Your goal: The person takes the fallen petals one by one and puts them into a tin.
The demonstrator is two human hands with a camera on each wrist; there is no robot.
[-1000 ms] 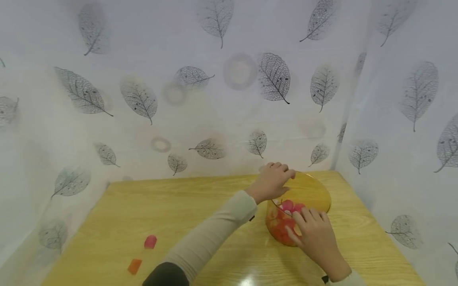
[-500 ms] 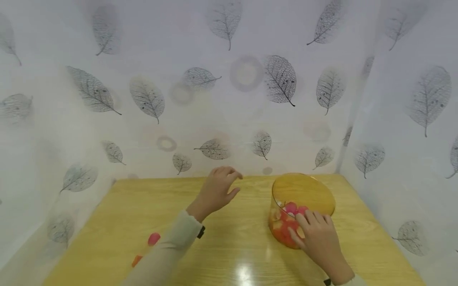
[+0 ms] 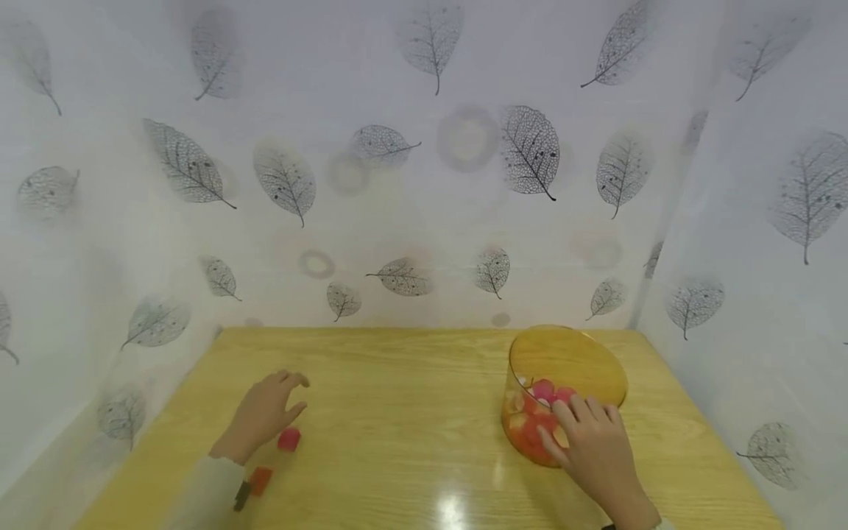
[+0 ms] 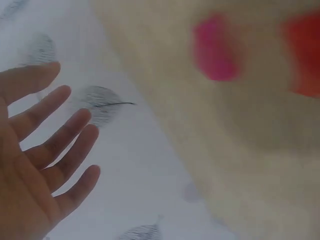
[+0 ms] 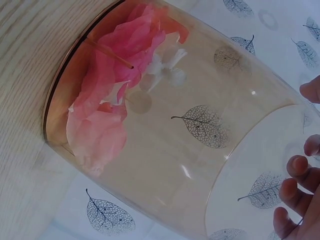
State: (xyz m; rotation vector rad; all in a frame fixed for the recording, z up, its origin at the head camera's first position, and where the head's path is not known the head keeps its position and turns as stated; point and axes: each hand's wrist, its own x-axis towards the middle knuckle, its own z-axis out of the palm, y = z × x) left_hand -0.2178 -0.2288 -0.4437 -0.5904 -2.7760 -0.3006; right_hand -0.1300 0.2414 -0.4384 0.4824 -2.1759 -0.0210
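Observation:
In the head view, my left hand point(image 3: 261, 412) is above the left of the table with its fingers spread loosely, holding nothing. Close below it lies a pink petal-like piece point(image 3: 289, 439), and an orange-red piece point(image 3: 260, 480) lies nearer the front; both are blurred in the left wrist view. On the right, my right hand point(image 3: 596, 445) reaches over the slanted rim of an amber glass vase point(image 3: 567, 353). Its fingers are relaxed and bent; whether they touch the glass is unclear. Inside the vase rest pink petals point(image 5: 95, 132) and a white flower point(image 5: 167, 70).
The pale wood table point(image 3: 397, 412) reaches back to a translucent curtain point(image 3: 411, 221) printed with grey leaves. Curtain also hangs along the left and right sides. The vase stands near the table's back right corner.
From above the vase, my left hand has swung across the table to the left, near the two loose pieces. My right hand stays by the vase. The view has shifted slightly.

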